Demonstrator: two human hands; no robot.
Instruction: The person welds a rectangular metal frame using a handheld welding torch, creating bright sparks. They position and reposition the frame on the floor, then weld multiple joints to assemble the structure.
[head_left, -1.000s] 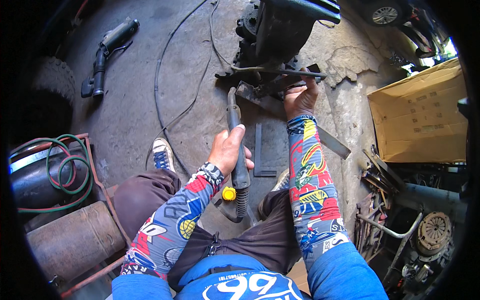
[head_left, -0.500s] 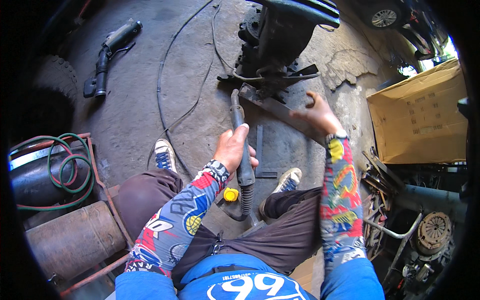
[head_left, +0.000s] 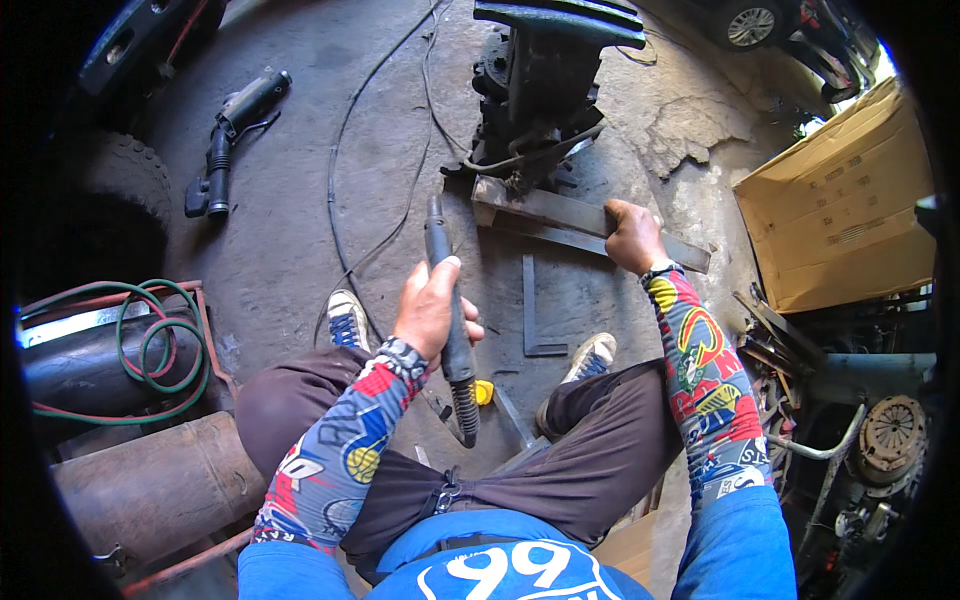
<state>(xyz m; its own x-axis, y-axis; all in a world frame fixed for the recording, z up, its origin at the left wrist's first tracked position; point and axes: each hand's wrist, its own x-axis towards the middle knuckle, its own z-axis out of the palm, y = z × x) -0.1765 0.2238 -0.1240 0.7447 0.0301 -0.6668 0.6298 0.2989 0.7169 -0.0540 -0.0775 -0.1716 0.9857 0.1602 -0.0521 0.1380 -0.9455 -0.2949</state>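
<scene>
My left hand is wrapped around a dark welding gun with a coiled spring near its lower end, its tip pointing forward. My right hand grips a long steel angle bar lying crosswise against the base of a black cast-metal assembly with a cable across it. A metal square lies on the floor between my shoes, below the bar. A small yellow object shows partly hidden beside the gun.
A black hose-like part and cables lie on the floor. Gas cylinders with coiled hoses and a rusty cylinder flank my left; a cardboard sheet, scrap metal and a clutch part my right. A car wheel is upper right.
My right hand has let go of the upper edge near the black assembly and now grips the bar lower and further right. The bar lies more crosswise; my left hand has shifted slightly leftward with the gun.
</scene>
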